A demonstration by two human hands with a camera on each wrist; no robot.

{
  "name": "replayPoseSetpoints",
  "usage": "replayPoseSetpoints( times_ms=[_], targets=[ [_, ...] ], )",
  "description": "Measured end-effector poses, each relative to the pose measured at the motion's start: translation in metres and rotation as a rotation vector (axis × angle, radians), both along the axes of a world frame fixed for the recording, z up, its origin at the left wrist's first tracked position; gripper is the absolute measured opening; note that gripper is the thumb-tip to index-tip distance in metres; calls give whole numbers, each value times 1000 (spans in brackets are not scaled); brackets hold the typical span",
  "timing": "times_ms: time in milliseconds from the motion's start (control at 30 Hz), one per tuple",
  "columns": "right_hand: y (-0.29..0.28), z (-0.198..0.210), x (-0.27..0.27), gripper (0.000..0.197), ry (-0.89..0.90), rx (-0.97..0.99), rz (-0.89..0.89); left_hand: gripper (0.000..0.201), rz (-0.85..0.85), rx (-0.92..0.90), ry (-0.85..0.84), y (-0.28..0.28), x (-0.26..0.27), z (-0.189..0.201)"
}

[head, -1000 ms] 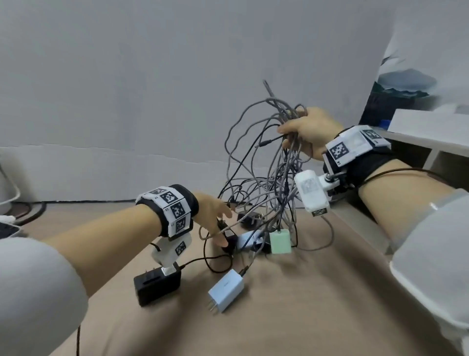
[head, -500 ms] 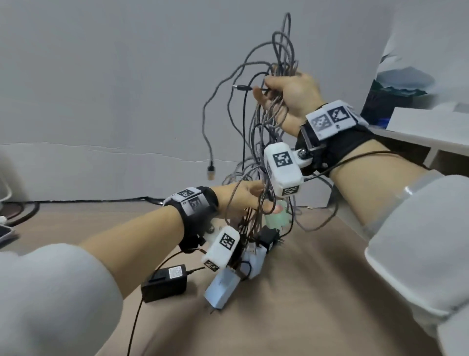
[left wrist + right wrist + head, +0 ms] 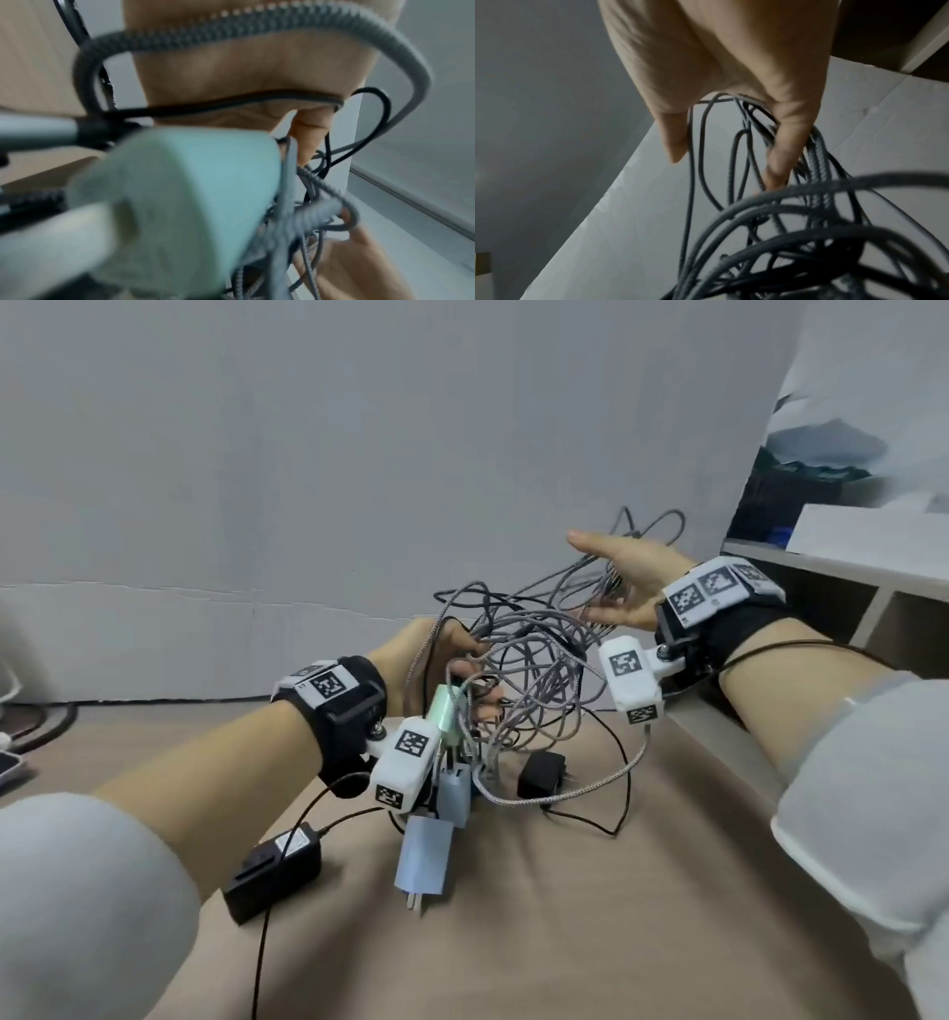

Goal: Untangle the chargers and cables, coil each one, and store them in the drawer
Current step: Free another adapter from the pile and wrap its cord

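Left hand (image 3: 431,660) grips low in the cable tangle (image 3: 534,660): fingers curled round several strands, w/ the mint-green charger (image 3: 445,711) hanging just beside the palm. In the left wrist view that charger (image 3: 190,203) fills the frame, cords crossing the palm; exact strands pinched, cannot tell. Right hand (image 3: 626,577) is spread, thumb and fingers straight, w/ cable loops draped between them, not clamped.

Change vs. half a sec ago: right hand was raised high and closed on the top of the bundle, stretching it vertical. Now it has dropped and let go its clench; tangle has slumped into a loose nest between both hands, far side sagging toward the table (image 3: 565,942). Small black charger (image 3: 542,770) now lies on the table right of the cluster. Judgement: lift-and-shake loosened the knot; sorting of single leads can begin. Nothing coiled yet, so task is early.

Other items: pale blue charger (image 3: 423,860) rests prongs-near on the table below the left wrist; a second light blue charger (image 3: 454,793) hangs above it; black power brick (image 3: 274,865) sits near-left, lead trailing off the near edge.

Containers: open shelf unit (image 3: 873,603) at far right, contents not discernible. Drawer not in view; nothing stored as far as seen.
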State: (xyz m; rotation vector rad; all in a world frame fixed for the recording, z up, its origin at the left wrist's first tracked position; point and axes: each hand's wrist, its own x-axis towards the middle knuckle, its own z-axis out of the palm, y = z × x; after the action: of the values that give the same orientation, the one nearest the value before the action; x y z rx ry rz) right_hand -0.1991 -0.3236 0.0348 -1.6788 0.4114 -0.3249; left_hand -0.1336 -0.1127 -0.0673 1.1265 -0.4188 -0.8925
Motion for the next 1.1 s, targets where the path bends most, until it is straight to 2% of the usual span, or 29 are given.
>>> replayPoseSetpoints(
  times_ms=[67, 133, 200, 267, 333, 400, 500, 533, 567, 667, 767, 800, 833, 933, 967, 1000, 1100],
  targets=[
    [-2, -2, -6, 46, 44, 3, 68, 20, 87, 36, -27, 5, 2, 5],
    [-8, -5, -8, 54, 67, 39, 118, 17, 163, 13, -22, 11, 5, 9],
    [-13, -7, -9, 53, 100, 2, 127, 14, 207, -37, 23, 17, 10, 12],
    [-14, -11, -12, 41, 136, -150, 61, 14, 252, -94, 75, 21, 17, 14],
    [-13, -18, -16, 17, 113, -274, 28, 12, 294, -134, 115, 23, 20, 17],
    [-7, -26, -21, 16, 119, -331, 176, 11, 295, -131, 100, 23, 18, 24],
    [11, -39, -27, 13, 259, -401, 585, 16, 241, -89, 29, 19, 13, 34],
    [18, -44, -27, 18, 306, -446, 655, 14, 199, -83, 17, 17, 11, 37],
    [27, -50, -25, 22, 331, -500, 682, 12, 151, -84, 11, 15, 9, 40],
    [50, -70, -10, 33, 289, -635, 615, 15, 19, -103, -28, 9, 3, 45],
    [58, -82, 0, 36, 268, -798, 590, 23, -59, -129, -116, 8, -2, 47],
    [57, -87, 4, 32, 204, -767, 580, 26, -92, -130, -133, 10, -2, 46],
    [56, -89, 6, 28, 100, -632, 558, 29, -118, -126, -141, 11, -2, 44],
    [52, -91, 17, 29, -128, -64, 632, 35, -151, -132, -124, 13, -1, 38],
    [53, -92, 19, 21, -166, -31, 640, 36, -163, -134, -118, 13, -2, 37],
    [54, -96, 24, 14, -167, -82, 598, 37, -173, -129, -118, 12, -1, 36],
    [39, -109, 47, 19, -85, -281, 346, 38, -177, -99, -134, 12, -1, 34]
  ],
)
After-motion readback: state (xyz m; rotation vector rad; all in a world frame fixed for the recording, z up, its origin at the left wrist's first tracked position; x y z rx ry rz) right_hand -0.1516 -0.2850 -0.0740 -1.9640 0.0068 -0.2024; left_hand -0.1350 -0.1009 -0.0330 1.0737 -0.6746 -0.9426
